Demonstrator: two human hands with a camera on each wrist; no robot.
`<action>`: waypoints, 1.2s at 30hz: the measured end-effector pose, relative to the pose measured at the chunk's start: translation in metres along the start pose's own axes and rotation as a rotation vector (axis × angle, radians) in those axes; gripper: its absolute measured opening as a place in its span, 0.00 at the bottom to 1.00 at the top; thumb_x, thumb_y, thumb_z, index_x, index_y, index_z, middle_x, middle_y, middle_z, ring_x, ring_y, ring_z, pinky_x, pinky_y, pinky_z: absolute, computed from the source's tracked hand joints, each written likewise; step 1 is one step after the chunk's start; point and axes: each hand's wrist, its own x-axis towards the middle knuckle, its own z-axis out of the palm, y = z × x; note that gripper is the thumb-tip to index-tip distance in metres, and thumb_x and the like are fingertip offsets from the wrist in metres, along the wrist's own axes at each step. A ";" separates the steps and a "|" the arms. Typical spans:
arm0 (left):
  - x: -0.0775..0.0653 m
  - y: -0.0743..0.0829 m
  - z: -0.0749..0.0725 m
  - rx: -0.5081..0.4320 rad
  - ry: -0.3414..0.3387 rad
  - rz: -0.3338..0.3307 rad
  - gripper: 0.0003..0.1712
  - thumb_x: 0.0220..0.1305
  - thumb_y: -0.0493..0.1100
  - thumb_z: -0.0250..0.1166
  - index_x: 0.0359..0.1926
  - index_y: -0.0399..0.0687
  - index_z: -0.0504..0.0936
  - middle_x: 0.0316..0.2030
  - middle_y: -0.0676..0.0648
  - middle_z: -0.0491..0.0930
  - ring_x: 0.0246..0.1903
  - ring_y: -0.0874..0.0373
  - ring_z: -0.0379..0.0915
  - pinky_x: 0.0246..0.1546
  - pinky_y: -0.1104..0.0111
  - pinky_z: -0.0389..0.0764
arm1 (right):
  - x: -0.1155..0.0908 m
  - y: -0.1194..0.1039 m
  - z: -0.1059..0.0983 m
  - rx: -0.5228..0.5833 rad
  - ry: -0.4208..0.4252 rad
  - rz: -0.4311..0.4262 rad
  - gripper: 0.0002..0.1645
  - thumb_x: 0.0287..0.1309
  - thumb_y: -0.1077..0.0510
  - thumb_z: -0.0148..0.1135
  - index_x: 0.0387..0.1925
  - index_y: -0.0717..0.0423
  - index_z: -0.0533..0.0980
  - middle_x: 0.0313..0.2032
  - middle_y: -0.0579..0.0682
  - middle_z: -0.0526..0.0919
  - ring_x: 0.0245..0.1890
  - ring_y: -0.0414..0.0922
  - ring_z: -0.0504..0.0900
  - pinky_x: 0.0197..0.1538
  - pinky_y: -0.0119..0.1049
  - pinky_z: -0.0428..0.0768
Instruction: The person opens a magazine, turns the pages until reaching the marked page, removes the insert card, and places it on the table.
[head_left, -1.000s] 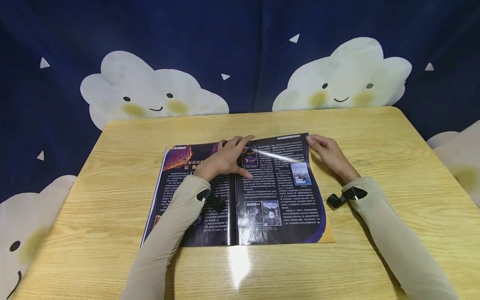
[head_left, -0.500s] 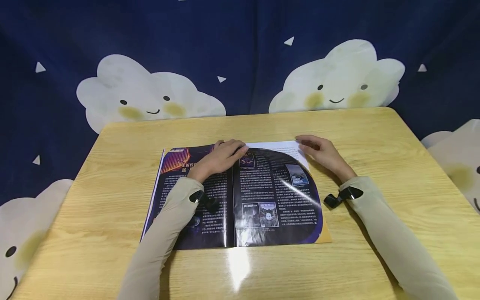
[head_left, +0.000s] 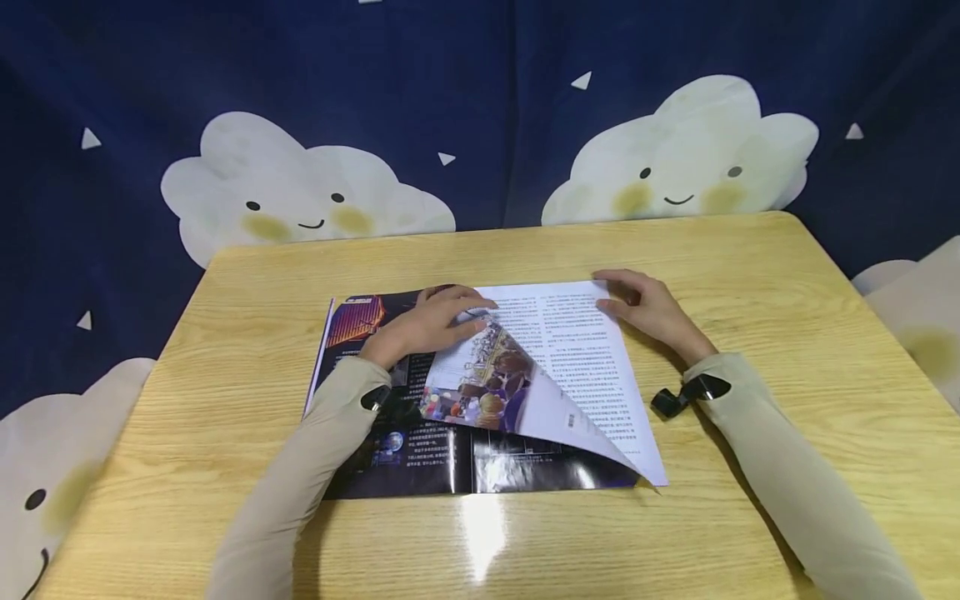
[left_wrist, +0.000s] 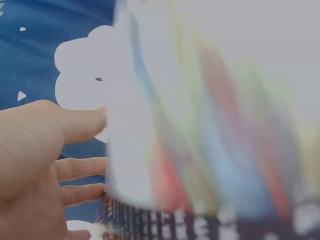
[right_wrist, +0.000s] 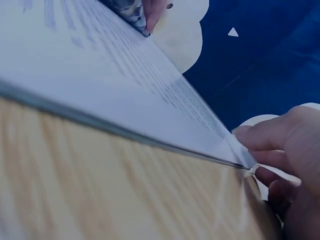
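An open magazine (head_left: 405, 479) lies on the wooden table, its left page dark with pale print. My left hand (head_left: 431, 325) pinches the upper corner of a turning page (head_left: 502, 383) between thumb and fingers. The raised page curls over diagonally, showing a colourful picture on its underside; it fills much of the left wrist view, blurred. Under it shows a white text page (head_left: 592, 375). At the upper right corner of the magazine, my right hand (head_left: 648, 312) has its thumb on the paper and fingers around the edge, as the right wrist view shows.
The light wood table (head_left: 750, 275) reaches out on all sides of the magazine. Behind it hangs a dark blue curtain (head_left: 495, 100) printed with smiling white clouds. Both wrists carry small black cameras (head_left: 671, 402) on straps.
My left hand has taken the dark right page's upper corner and drawn it over leftward, baring the white page. Earlier the right hand held that corner; it has since let the dark page go.
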 end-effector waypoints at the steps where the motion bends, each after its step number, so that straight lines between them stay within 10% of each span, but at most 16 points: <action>1: -0.001 0.000 0.000 0.024 -0.007 0.008 0.24 0.74 0.52 0.51 0.67 0.56 0.70 0.68 0.45 0.64 0.70 0.48 0.52 0.66 0.39 0.44 | -0.001 0.000 0.000 0.001 0.011 -0.001 0.26 0.61 0.59 0.65 0.61 0.54 0.74 0.62 0.55 0.74 0.60 0.53 0.73 0.59 0.47 0.69; 10: -0.009 0.000 -0.001 0.052 -0.005 0.017 0.18 0.74 0.51 0.52 0.60 0.56 0.76 0.68 0.43 0.61 0.71 0.47 0.49 0.65 0.38 0.46 | -0.003 0.002 0.001 -0.004 0.053 -0.022 0.23 0.62 0.57 0.64 0.59 0.53 0.76 0.56 0.54 0.78 0.39 0.47 0.72 0.39 0.31 0.67; 25: -0.012 -0.003 0.001 0.058 -0.037 -0.023 0.13 0.68 0.53 0.60 0.47 0.52 0.77 0.71 0.41 0.57 0.73 0.38 0.38 0.64 0.37 0.46 | -0.007 -0.013 0.001 0.044 0.048 -0.012 0.22 0.62 0.65 0.62 0.58 0.62 0.75 0.58 0.59 0.76 0.49 0.51 0.75 0.44 0.27 0.69; 36: 0.023 0.009 0.012 0.043 -0.055 -0.128 0.44 0.54 0.62 0.70 0.66 0.52 0.63 0.74 0.42 0.47 0.74 0.45 0.30 0.68 0.41 0.34 | -0.005 -0.001 0.003 0.057 0.102 -0.050 0.22 0.57 0.68 0.65 0.54 0.57 0.78 0.52 0.56 0.79 0.48 0.50 0.77 0.44 0.30 0.70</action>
